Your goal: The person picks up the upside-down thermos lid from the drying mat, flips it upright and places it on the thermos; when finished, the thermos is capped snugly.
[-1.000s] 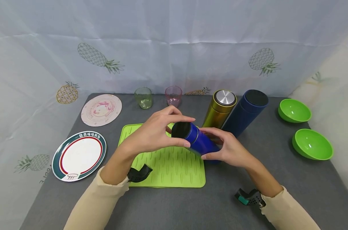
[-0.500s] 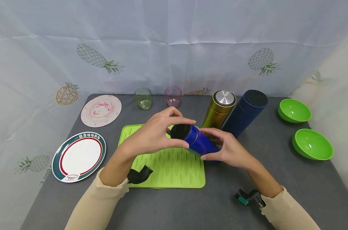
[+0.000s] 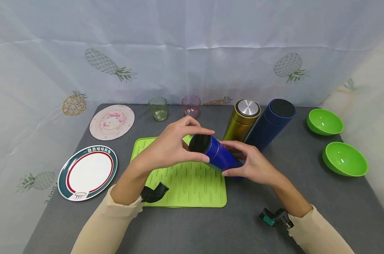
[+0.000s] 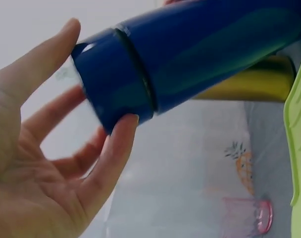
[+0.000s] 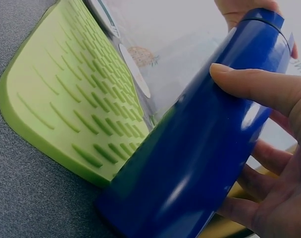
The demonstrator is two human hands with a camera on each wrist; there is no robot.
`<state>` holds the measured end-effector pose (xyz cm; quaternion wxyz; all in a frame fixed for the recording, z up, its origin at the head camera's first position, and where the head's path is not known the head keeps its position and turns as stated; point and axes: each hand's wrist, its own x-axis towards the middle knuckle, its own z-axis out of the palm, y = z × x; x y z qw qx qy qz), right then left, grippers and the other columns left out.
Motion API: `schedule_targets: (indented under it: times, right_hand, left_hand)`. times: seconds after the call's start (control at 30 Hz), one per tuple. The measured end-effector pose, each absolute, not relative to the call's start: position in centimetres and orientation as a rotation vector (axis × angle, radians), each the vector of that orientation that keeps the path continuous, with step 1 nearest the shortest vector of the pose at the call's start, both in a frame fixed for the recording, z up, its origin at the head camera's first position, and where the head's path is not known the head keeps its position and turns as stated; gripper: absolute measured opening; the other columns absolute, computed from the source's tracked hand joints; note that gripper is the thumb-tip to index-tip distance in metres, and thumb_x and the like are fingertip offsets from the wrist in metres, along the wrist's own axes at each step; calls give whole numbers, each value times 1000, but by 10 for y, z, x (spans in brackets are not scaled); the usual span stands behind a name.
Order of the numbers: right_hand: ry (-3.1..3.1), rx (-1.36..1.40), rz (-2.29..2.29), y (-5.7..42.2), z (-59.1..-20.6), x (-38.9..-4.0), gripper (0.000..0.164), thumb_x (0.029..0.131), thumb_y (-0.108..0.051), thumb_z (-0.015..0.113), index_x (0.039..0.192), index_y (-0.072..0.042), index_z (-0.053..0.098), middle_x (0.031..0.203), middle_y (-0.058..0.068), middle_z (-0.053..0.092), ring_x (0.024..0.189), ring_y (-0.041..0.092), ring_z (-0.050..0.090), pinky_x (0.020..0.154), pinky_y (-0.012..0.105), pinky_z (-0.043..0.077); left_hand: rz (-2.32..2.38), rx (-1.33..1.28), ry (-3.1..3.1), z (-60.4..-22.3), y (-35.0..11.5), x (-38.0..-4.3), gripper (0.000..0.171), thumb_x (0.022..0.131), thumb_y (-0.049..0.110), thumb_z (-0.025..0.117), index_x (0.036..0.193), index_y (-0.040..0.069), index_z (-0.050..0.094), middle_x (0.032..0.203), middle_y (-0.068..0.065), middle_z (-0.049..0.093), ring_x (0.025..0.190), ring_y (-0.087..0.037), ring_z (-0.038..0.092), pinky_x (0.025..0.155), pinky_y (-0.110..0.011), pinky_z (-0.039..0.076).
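Observation:
A glossy blue thermos with a black-topped lid leans toward the left, its lid end overlapping the green mat in the head view. My left hand has thumb and fingertips spread around the lid, gripping its sides. In the left wrist view the palm stays apart from the top of the lid. My right hand holds the body lower down, thumb on the near side and fingers around the far side. In the right wrist view the base of the thermos is close over the grey table beside the mat.
A ribbed green mat lies on the grey table. Gold and dark blue thermoses stand behind my right hand. Green bowls sit right; a plate and pink round mat left; green and pink glasses behind.

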<state>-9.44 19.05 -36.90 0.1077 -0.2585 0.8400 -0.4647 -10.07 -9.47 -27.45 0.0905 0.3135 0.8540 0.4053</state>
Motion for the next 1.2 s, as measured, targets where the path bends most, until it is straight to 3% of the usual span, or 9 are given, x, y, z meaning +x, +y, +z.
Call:
schedule_targets:
  times: [0.1, 0.3, 0.47, 0.57, 0.8, 1.07, 1.2]
  right_hand:
    - [2472, -757, -1370, 190, -369, -94, 80, 77, -21, 91, 147, -14, 52, 145, 9, 60, 128, 30, 63, 105, 52, 54]
    - [2465, -767, -1370, 190, -368, -93, 80, 76, -20, 91, 146, -13, 52, 144, 10, 60, 127, 30, 63, 105, 50, 54]
    - [2469, -770, -1368, 191, -368, -93, 80, 77, -20, 91, 147, -13, 52, 144, 10, 60, 128, 31, 63, 105, 50, 54]
    - [2468, -755, -1381, 192, -369, -94, 80, 78, -20, 90, 147, -13, 51, 145, 11, 59, 128, 31, 63, 104, 53, 54]
    - [2470, -743, -1390, 193, -371, -96, 81, 78, -19, 90, 148, -14, 51, 146, 11, 58, 128, 32, 63, 105, 55, 53]
    - [2473, -754, -1383, 192, -370, -93, 80, 78, -20, 90, 147, -14, 51, 145, 10, 59, 126, 30, 64, 104, 50, 55]
    - [2479, -756, -1376, 193, -368, -92, 80, 77, -19, 91, 147, -14, 51, 145, 10, 60, 126, 30, 64, 103, 50, 55]
  left_hand:
    - [1260, 895, 2521, -277, -93, -102, 55, 79, 29, 90, 130, 22, 72, 120, -3, 56, 108, -18, 60, 74, -25, 62]
    - [1308, 1075, 2414, -282, -99, -108, 49, 77, 19, 91, 124, 20, 76, 130, 0, 59, 124, -17, 54, 97, -42, 59]
    - [1314, 1301, 2303, -287, -103, -116, 44, 80, 10, 87, 123, 14, 76, 137, -6, 57, 131, -20, 52, 108, -40, 54]
    - [1281, 1266, 2355, -285, -103, -114, 45, 84, 11, 84, 128, 17, 73, 139, -4, 55, 132, -19, 52, 103, -38, 57]
    - [1251, 973, 2565, -279, -93, -100, 53, 81, 27, 88, 131, 22, 71, 126, -3, 57, 117, -19, 57, 72, -22, 62]
    - [1225, 1044, 2542, -276, -93, -100, 49, 78, 19, 90, 125, 22, 75, 128, -2, 58, 120, -18, 57, 84, -39, 64]
    - [1207, 1218, 2496, -278, -96, -104, 46, 78, 14, 89, 122, 20, 77, 133, -4, 59, 125, -19, 57, 92, -36, 61]
